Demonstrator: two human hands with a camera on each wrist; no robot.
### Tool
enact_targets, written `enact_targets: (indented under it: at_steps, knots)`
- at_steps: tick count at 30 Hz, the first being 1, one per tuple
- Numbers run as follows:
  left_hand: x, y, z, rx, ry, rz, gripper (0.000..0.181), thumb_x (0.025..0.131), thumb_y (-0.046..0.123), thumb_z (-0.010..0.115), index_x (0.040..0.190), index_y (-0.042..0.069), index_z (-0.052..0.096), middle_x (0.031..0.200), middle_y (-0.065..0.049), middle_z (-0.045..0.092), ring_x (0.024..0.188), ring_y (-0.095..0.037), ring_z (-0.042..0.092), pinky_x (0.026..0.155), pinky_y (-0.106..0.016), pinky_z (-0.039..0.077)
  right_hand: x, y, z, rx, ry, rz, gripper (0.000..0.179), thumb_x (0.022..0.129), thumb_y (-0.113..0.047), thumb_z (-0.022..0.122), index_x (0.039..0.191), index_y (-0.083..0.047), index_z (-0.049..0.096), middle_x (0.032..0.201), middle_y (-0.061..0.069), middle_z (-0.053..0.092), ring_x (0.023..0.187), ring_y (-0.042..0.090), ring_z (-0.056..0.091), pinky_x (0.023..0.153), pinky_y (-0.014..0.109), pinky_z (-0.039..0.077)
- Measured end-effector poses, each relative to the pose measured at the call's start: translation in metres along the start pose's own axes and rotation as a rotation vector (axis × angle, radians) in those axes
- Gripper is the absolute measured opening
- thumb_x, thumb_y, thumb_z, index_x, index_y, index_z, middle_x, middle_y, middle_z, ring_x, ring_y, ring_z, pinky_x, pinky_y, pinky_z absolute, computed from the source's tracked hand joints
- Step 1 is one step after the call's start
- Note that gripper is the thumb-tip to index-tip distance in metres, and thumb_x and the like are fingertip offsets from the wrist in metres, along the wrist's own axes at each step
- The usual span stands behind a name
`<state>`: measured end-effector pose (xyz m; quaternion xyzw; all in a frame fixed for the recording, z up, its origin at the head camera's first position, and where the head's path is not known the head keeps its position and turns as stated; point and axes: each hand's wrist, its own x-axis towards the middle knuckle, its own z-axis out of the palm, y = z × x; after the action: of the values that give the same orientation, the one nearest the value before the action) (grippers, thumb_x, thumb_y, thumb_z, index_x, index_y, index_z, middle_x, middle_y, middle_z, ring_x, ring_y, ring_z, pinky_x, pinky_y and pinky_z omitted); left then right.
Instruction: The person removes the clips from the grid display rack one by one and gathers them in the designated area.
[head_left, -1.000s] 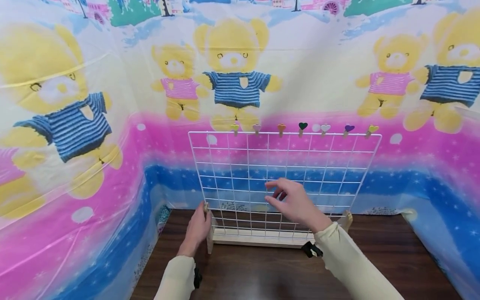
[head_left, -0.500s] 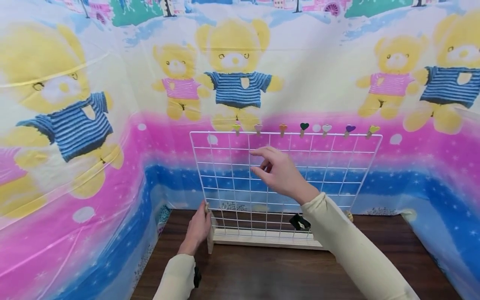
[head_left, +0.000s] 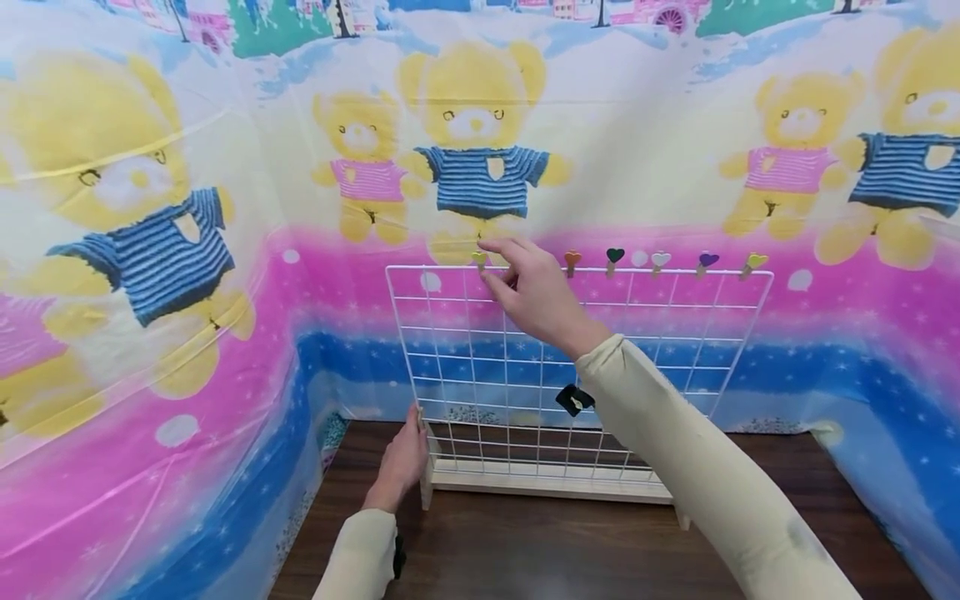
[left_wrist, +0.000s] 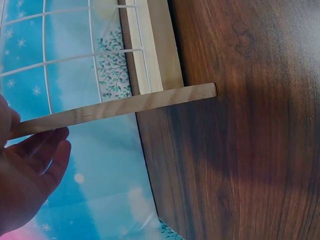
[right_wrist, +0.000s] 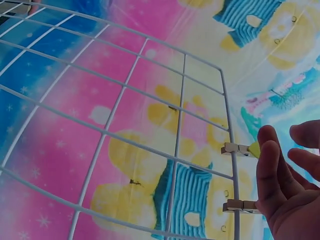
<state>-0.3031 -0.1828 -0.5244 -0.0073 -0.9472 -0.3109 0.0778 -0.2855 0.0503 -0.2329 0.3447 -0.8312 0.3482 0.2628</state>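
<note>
A white wire grid panel [head_left: 435, 267] stands upright on a pale wooden base [head_left: 555, 483]. My left hand [head_left: 402, 454] grips the wooden upright [left_wrist: 115, 106] at its left end, fingers on one side of the wood. At the panel's top bar, my right hand [head_left: 538, 287] has thumb and forefinger apart around a clip. A small wooden clothespin with a yellow-green heart [head_left: 478, 260] is just left of its fingertips. In the right wrist view, a second clothespin [right_wrist: 241, 206] reaches right to the hand, its heart end hidden.
Several more heart clothespins line the top bar rightward: orange [head_left: 572, 262], dark green [head_left: 615, 257], white [head_left: 660, 261], purple [head_left: 707, 262] and yellow [head_left: 756, 263]. A dark wood table [head_left: 525, 550] lies below. Bear-printed cloth [head_left: 637, 167] hangs behind and at both sides.
My right hand has risen from the middle of the grid to its top bar, moving left, and now covers one pale clip. The left hand keeps its grip on the upright.
</note>
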Motion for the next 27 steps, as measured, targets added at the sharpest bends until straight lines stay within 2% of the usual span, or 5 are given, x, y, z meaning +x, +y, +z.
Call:
enact_targets:
  at_steps: [5,8,14,21,27]
  knots:
    - [0.0,0.001,0.0,-0.004,-0.005,0.007,0.052,0.101,0.012,0.044,0.147,0.009,0.02,0.113,-0.022,0.06,0.076,-0.03,0.063,0.061,-0.043,0.048,0.012,0.0,0.002,-0.035,-0.047,0.076,0.04,0.095,-0.016,0.059,0.133,-0.008,0.053,0.111,0.007,0.057,0.066,0.012,0.06,0.066,0.024,0.051]
    - [0.0,0.001,0.001,0.003,-0.001,0.012,0.052,0.1,0.012,0.044,0.147,0.009,0.021,0.111,-0.022,0.061,0.074,-0.031,0.063,0.06,-0.043,0.048,0.016,0.001,0.004,-0.017,-0.075,0.122,0.04,0.095,-0.015,0.058,0.134,-0.009,0.053,0.105,0.005,0.056,0.062,0.011,0.06,0.064,0.023,0.051]
    - [0.0,0.0,0.0,0.01,-0.002,0.013,0.051,0.101,0.014,0.043,0.147,0.011,0.019,0.116,-0.022,0.059,0.08,-0.033,0.063,0.064,-0.046,0.049,0.021,0.003,0.006,0.07,-0.124,0.202,0.038,0.096,-0.012,0.056,0.134,-0.008,0.053,0.114,0.007,0.057,0.061,0.016,0.062,0.062,0.024,0.052]
    - [0.0,-0.001,0.0,0.013,-0.012,0.014,0.052,0.102,0.015,0.04,0.148,0.012,0.016,0.121,-0.024,0.056,0.088,-0.035,0.063,0.07,-0.047,0.049,0.025,0.006,0.009,0.091,-0.135,0.242,0.034,0.096,-0.012,0.056,0.13,-0.006,0.056,0.105,0.008,0.06,0.058,0.015,0.061,0.06,0.025,0.052]
    - [0.0,-0.002,0.0,0.008,-0.028,-0.013,0.053,0.103,0.016,0.04,0.149,0.013,0.015,0.125,-0.023,0.055,0.091,-0.035,0.062,0.073,-0.048,0.049,0.026,0.005,0.011,0.098,-0.13,0.269,0.034,0.095,-0.013,0.058,0.128,-0.005,0.057,0.104,0.008,0.061,0.057,0.015,0.061,0.059,0.025,0.052]
